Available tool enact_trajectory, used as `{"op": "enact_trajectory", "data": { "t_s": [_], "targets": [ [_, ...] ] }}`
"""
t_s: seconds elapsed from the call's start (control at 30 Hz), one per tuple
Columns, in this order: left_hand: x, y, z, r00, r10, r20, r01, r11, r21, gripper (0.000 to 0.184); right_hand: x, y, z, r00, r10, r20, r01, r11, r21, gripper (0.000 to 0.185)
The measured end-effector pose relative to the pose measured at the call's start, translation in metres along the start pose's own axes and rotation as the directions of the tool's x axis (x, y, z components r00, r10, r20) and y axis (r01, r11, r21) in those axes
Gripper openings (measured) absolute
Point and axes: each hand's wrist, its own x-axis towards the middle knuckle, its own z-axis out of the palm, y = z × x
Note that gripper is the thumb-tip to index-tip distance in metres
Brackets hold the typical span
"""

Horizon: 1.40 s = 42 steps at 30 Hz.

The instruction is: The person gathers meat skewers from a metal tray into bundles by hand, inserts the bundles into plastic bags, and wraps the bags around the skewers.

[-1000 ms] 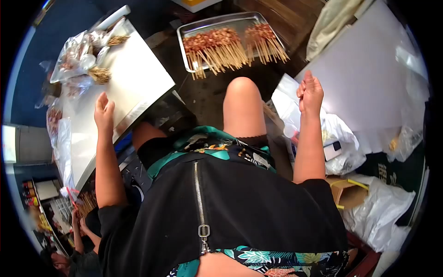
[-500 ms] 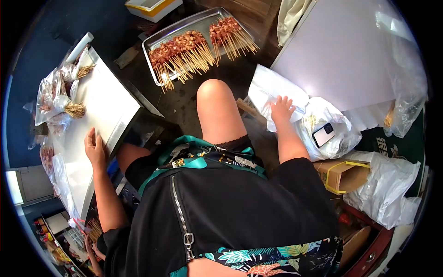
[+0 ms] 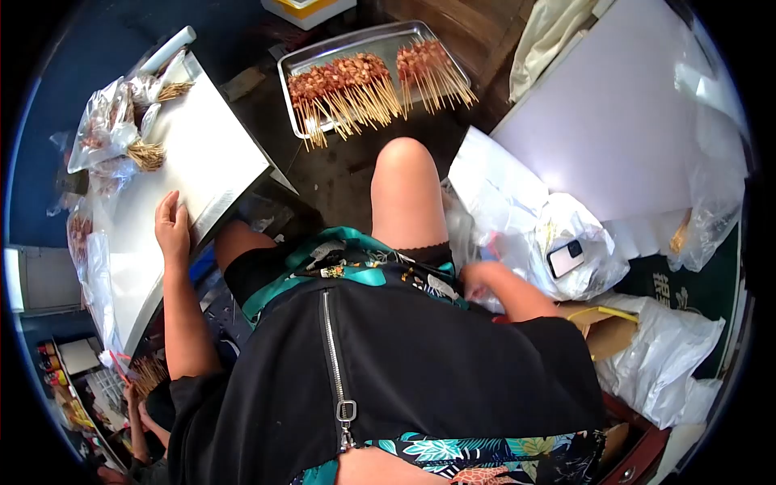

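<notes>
My left hand (image 3: 171,225) rests on the edge of the metal-topped table (image 3: 206,153), its fingers stretched out and nothing held. Close to my right thigh, my right hand (image 3: 480,280) is smeared by motion, and its fingers cannot be made out. Clear plastic (image 3: 461,230) lies just above that hand, beside the white plastic bags (image 3: 505,178); whether the hand grips it is unclear. A phone (image 3: 565,259) with a pale back lies on a white bag to the right.
Ahead on a metal tray (image 3: 339,50) lie two groups of meat skewers (image 3: 343,85). Bagged skewers (image 3: 121,121) sit on the table at left. A cardboard box (image 3: 606,330) stands at right beside a large white bag (image 3: 659,356). Another person's arm (image 3: 136,424) shows lower left.
My right hand has drawn back from the white bags toward my thigh, and clear plastic now shows near it. My left hand stays on the table edge. The view has shifted slightly.
</notes>
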Motion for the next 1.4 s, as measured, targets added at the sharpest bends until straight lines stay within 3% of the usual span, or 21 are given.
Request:
{"op": "enact_trajectory", "data": {
  "t_s": [0.17, 0.2, 0.23, 0.3, 0.33, 0.4, 0.47, 0.6, 0.63, 0.73, 0.83, 0.87, 0.9, 1.0, 1.07, 1.13, 1.2, 1.23, 1.3, 1.33, 1.4],
  "targets": [
    [-0.004, 0.043, -0.004, 0.997, -0.023, -0.075, 0.019, 0.998, -0.057, 0.03, -0.1, -0.04, -0.053, 0.809, -0.219, -0.546, 0.234, 0.971, -0.043, 0.021],
    [-0.006, 0.063, 0.001, 0.998, 0.007, -0.055, -0.018, 0.982, -0.186, 0.029, -0.152, -0.063, -0.065, 0.763, -0.015, -0.646, 0.221, 0.945, 0.24, 0.019],
    [-0.007, 0.084, 0.007, 0.998, 0.041, -0.045, -0.053, 0.948, -0.314, 0.028, -0.17, -0.064, -0.076, 0.564, -0.16, -0.81, 0.429, 0.895, 0.122, 0.021],
    [-0.015, 0.127, 0.018, 0.994, 0.09, 0.063, -0.054, 0.901, -0.431, 0.026, -0.219, -0.087, -0.092, 0.421, -0.291, -0.859, 0.875, 0.381, 0.299, 0.02],
    [-0.017, 0.151, 0.02, 0.97, 0.089, 0.226, 0.019, 0.9, -0.435, 0.026, -0.238, -0.104, -0.096, 0.29, -0.367, -0.884, 0.957, 0.119, 0.264, 0.021],
    [-0.027, 0.191, 0.028, 0.858, 0.095, 0.505, 0.211, 0.831, -0.515, 0.031, -0.247, -0.138, -0.104, 0.04, -0.385, -0.922, 0.94, -0.298, 0.165, 0.025],
    [-0.037, 0.216, 0.038, 0.737, 0.187, 0.649, 0.323, 0.747, -0.581, 0.042, -0.239, -0.165, -0.116, -0.117, -0.361, -0.925, 0.883, -0.464, 0.07, 0.029],
    [-0.042, 0.221, 0.043, 0.605, 0.356, 0.712, 0.364, 0.671, -0.645, 0.06, -0.234, -0.232, -0.118, -0.104, -0.333, -0.937, 0.886, -0.459, 0.065, 0.037],
    [-0.045, 0.222, 0.041, 0.65, 0.318, 0.69, 0.433, 0.592, -0.68, 0.051, -0.23, -0.24, -0.121, -0.119, -0.378, -0.918, 0.891, -0.448, 0.069, 0.038],
    [-0.052, 0.222, 0.03, 0.901, 0.244, 0.359, 0.104, 0.682, -0.724, 0.027, -0.209, -0.254, -0.131, -0.133, -0.458, -0.879, 0.895, -0.437, 0.092, 0.04],
    [-0.047, 0.199, 0.025, 0.997, 0.075, 0.03, -0.033, 0.714, -0.699, 0.022, -0.196, -0.263, -0.137, -0.107, -0.457, -0.883, 0.93, -0.36, 0.073, 0.046],
    [-0.047, 0.194, 0.022, 0.989, 0.141, 0.034, -0.085, 0.752, -0.654, 0.021, -0.19, -0.263, -0.137, -0.05, -0.432, -0.901, 0.93, -0.349, 0.116, 0.048],
    [-0.048, 0.189, 0.021, 0.965, 0.129, 0.227, 0.074, 0.699, -0.712, 0.025, -0.184, -0.263, -0.138, 0.008, -0.404, -0.915, 0.928, -0.339, 0.158, 0.049],
    [-0.058, 0.186, 0.031, 0.858, 0.109, 0.502, 0.308, 0.673, -0.673, 0.032, -0.169, -0.266, -0.14, 0.049, -0.423, -0.905, 0.927, -0.318, 0.199, 0.05],
    [-0.063, 0.185, 0.041, 0.884, 0.108, 0.456, 0.266, 0.686, -0.678, 0.029, -0.161, -0.274, -0.138, 0.11, -0.283, -0.953, 0.917, -0.34, 0.207, 0.047],
    [-0.064, 0.185, 0.043, 0.9, 0.097, 0.424, 0.24, 0.702, -0.67, 0.026, -0.163, -0.271, -0.136, 0.086, -0.397, -0.914, 0.925, -0.308, 0.221, 0.048],
    [-0.062, 0.182, 0.044, 0.993, -0.073, 0.089, 0.106, 0.883, -0.457, 0.024, -0.161, -0.259, -0.138, 0.065, -0.505, -0.861, 0.934, -0.272, 0.23, 0.048],
    [-0.058, 0.174, 0.047, 1.0, -0.014, -0.004, 0.01, 0.887, -0.462, 0.024, -0.156, -0.251, -0.141, 0.042, -0.506, -0.861, 0.969, -0.188, 0.158, 0.049],
    [-0.056, 0.167, 0.049, 0.972, -0.075, 0.221, 0.209, 0.707, -0.676, 0.029, -0.155, -0.249, -0.14, 0.021, -0.51, -0.86, 0.991, -0.1, 0.084, 0.05],
    [-0.058, 0.168, 0.047, 0.973, -0.079, 0.219, 0.21, 0.705, -0.677, 0.029, -0.16, -0.256, -0.137, 0.043, -0.458, -0.888, 0.957, -0.237, 0.168, 0.048],
    [-0.063, 0.175, 0.036, 0.825, 0.041, 0.564, 0.413, 0.638, -0.65, 0.034, -0.167, -0.264, -0.135, 0.075, -0.393, -0.916, 0.863, -0.434, 0.258, 0.041]
  ]
}}
